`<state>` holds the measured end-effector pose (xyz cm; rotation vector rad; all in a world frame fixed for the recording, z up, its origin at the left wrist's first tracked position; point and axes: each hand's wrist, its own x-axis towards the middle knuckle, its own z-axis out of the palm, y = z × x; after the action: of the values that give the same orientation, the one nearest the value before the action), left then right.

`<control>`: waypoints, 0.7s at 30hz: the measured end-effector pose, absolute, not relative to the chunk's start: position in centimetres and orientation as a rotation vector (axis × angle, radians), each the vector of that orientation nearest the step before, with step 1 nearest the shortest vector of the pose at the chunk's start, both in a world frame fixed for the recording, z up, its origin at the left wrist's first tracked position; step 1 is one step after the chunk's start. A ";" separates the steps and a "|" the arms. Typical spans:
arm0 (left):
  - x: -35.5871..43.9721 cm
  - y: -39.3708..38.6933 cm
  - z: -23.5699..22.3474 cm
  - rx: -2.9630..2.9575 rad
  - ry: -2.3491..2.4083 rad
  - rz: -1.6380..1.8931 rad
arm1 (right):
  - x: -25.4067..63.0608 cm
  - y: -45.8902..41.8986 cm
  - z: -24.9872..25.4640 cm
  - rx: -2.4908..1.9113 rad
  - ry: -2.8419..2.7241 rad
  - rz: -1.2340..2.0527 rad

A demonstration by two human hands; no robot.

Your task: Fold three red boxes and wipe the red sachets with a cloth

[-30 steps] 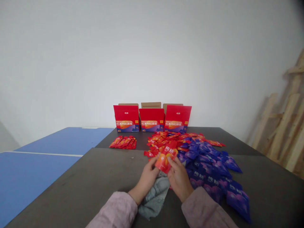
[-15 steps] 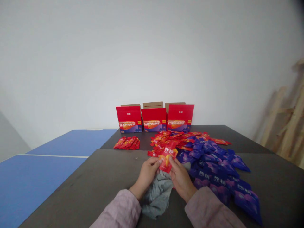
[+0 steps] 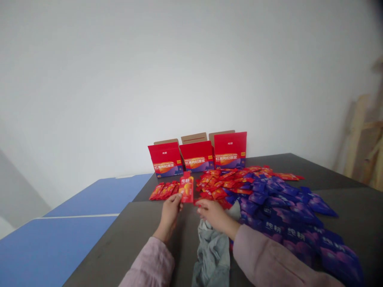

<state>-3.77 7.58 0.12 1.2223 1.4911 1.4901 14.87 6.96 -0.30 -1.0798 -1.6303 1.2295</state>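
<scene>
Pinched at its lower left edge by my left hand (image 3: 171, 211), a red pouch (image 3: 187, 188) with orange fruit print stands upright above the table. Just behind it, a row of several red pouches (image 3: 161, 191) lies overlapping on the table. My right hand (image 3: 212, 212) is away from the held pouch, its fingers loosely bent and apart, with the fingertips by the near left edge of the red pouch pile (image 3: 220, 183). A crumpled grey cloth (image 3: 212, 251) lies below my right hand.
Three red boxes with raised flaps, one left (image 3: 166, 159), one middle (image 3: 197, 155) and one right (image 3: 230, 151), stand at the back by the wall. Purple pouches (image 3: 278, 223) are heaped on the right of the dark table (image 3: 116, 247). A blue table (image 3: 72, 235) adjoins on the left.
Both hands held the red pouch before. The left hand has carried it left and forward to the pouch row, while the right hand has let go. The view has tilted and shifted slightly.
</scene>
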 end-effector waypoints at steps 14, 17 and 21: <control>-16.2 13.4 -0.7 1.198 2.192 1.390 | 12.4 4.5 -2.1 -1.364 -2.149 0.615; -16.8 14.4 -0.6 1.179 2.236 1.334 | 12.4 4.2 -2.1 -1.365 -2.156 0.595; -16.9 15.3 -0.5 1.169 2.291 1.280 | 12.5 4.1 -2.0 -1.366 -2.145 0.585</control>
<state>-16.86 15.28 -0.55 1.1687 2.2914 1.2804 12.50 4.06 -1.98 -1.3659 -2.1454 0.5852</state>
